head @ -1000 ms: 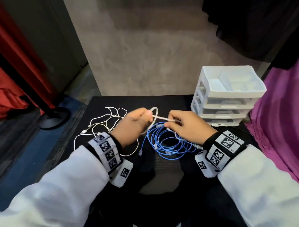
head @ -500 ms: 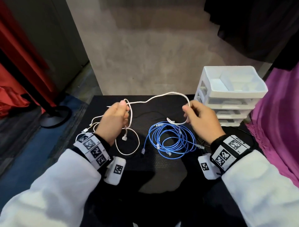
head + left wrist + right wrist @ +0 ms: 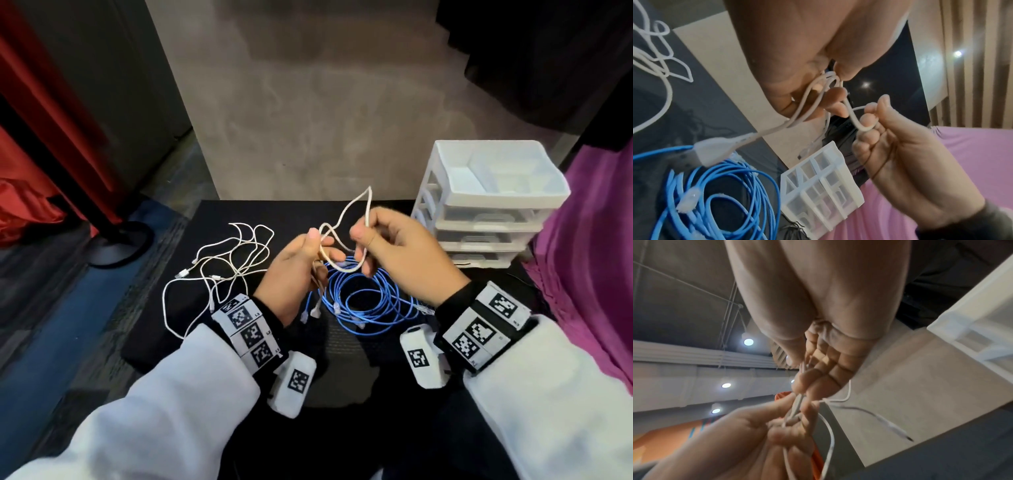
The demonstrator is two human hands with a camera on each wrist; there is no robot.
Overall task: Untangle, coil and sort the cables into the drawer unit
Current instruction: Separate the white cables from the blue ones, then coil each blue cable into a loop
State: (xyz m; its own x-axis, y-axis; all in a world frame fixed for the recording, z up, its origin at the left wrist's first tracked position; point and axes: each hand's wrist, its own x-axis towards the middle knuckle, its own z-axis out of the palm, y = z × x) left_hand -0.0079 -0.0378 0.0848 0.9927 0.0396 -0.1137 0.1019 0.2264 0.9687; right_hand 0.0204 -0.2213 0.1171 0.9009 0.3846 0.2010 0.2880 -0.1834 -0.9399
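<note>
Translucent plastic drawer unit (image 3: 493, 219), matt black cloth table (image 3: 239, 212).

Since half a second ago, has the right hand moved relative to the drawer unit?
Yes. The right hand, pinching the white cable, has moved left, away from the drawer unit, toward the left hand.

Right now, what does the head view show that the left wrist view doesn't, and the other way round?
Head view only: the whole loose white cable tangle on the mat, and both wrist bands.

Left wrist view only: the held white cable's USB plug hanging over the blue cables, and ceiling lights.

Both: left hand and right hand gripping that cable, and the drawer unit.
</note>
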